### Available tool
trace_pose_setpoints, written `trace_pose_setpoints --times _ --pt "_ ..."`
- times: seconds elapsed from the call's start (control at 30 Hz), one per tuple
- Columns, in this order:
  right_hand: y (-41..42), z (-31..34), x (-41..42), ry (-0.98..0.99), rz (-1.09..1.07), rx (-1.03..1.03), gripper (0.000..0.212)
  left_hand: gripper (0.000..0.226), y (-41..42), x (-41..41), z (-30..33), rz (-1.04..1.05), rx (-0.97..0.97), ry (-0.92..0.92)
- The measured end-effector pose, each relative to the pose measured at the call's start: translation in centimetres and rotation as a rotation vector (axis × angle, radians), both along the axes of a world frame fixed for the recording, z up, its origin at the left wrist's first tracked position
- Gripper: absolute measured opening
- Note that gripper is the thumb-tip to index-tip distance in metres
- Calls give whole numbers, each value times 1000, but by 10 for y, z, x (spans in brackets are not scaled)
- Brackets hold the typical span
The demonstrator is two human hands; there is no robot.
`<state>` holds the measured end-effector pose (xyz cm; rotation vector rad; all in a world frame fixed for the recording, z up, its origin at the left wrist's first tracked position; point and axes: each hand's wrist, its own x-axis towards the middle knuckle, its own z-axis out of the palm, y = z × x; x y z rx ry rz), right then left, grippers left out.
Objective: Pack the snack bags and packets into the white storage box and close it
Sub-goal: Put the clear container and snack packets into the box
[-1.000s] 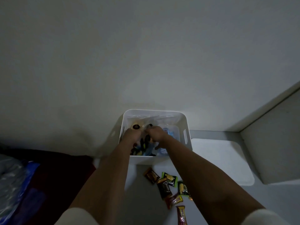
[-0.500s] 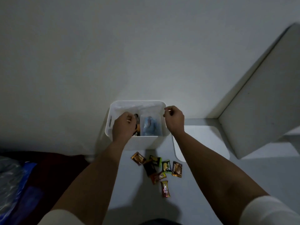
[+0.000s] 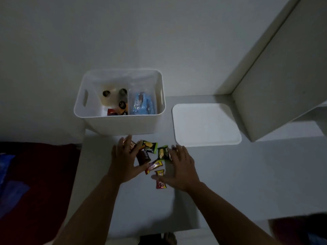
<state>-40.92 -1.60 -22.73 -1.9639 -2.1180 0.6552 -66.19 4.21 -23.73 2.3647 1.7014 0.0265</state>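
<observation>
In the head view, both hands are being brought down from the white storage box (image 3: 119, 103), where they were a second ago, to the cluster of loose snack packets (image 3: 154, 160) lying on the white surface just in front of it. The left hand (image 3: 123, 160) is being spread flat over the cluster's left side, fingers wide and nothing gripped; a brown packet (image 3: 143, 157) is being touched at its edge. The right hand (image 3: 178, 167) is being held open over the right side, beside a green packet (image 3: 163, 152) and a red and yellow packet (image 3: 160, 179), also holding nothing.

Bagged snacks are already being kept inside the box, among them a clear bag of blue packets (image 3: 142, 103); in the dim light the darker items beside it cannot be named with certainty. The lid (image 3: 206, 123) is lying flat to the right, well apart from the box. Filling appears to be giving way to gathering the last loose packets, with closing not yet begun.
</observation>
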Motion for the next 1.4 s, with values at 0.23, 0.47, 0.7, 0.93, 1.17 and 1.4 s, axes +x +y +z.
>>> trace_pose_setpoints --times 0.23,0.47,0.7,0.93,1.17,1.4 --pt "5 -62 -17 -124 154 232 101 62 12 13 -50 -192 271 -39" --pt "13 -67 -16 -27 123 419 48 25 4 13 -57 -145 371 -209" --pt "16 -67 -15 -51 225 371 45 45 1 17 -54 -78 260 -105" --pt "15 -65 -14 -50 220 432 37 35 0 20 -60 20 332 -87" --pt "22 -64 -15 35 148 441 30 37 0 21 -61 77 374 -163" --pt "35 -64 -9 19 113 440 30 26 -2 19 -64 18 419 -218"
